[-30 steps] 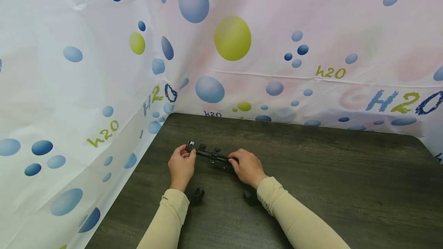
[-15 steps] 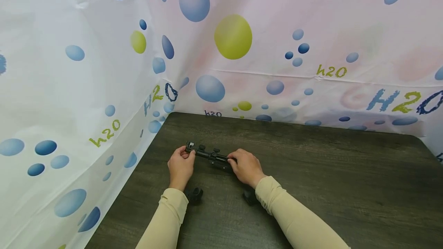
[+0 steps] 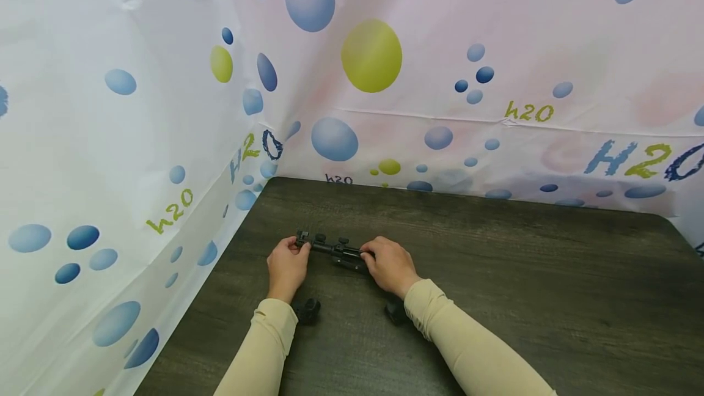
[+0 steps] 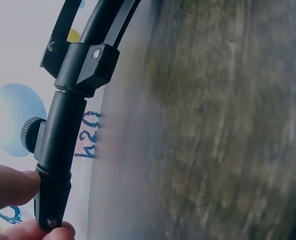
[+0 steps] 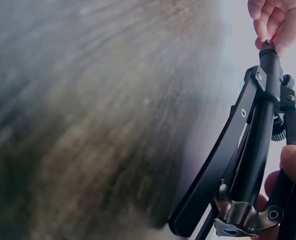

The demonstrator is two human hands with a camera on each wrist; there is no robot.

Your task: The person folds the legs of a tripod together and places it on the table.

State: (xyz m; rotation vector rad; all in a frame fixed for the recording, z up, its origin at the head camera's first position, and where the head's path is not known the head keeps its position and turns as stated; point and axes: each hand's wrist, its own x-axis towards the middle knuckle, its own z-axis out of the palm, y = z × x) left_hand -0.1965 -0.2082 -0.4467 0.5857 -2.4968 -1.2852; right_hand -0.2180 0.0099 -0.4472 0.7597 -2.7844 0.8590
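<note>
A small black tripod (image 3: pixel 326 247) with its legs folded is held between both hands above the table. My left hand (image 3: pixel 288 269) pinches its head end between thumb and fingers. In the left wrist view, the fingertips (image 4: pixel 10 186) sit just below a ridged collar, with a knurled knob (image 4: pixel 32 134) farther up the tube. My right hand (image 3: pixel 389 266) grips the leg end. The right wrist view shows the right thumb (image 5: pixel 295 162) on one leg, another leg (image 5: pixel 215 165) angled slightly away from the centre tube, and a metal bracket (image 5: pixel 238 216) joining them.
The dark wood-grain table (image 3: pixel 495 298) extends widely to the right. A white printed sheet (image 3: pixel 429 35) hangs along its far and left sides. Black devices (image 3: pixel 308 310) sit beside the wrists.
The tripod's head end has tipped slightly lower and turned, so its bright patch no longer shows. Both hands keep their hold and have shifted very little.
</note>
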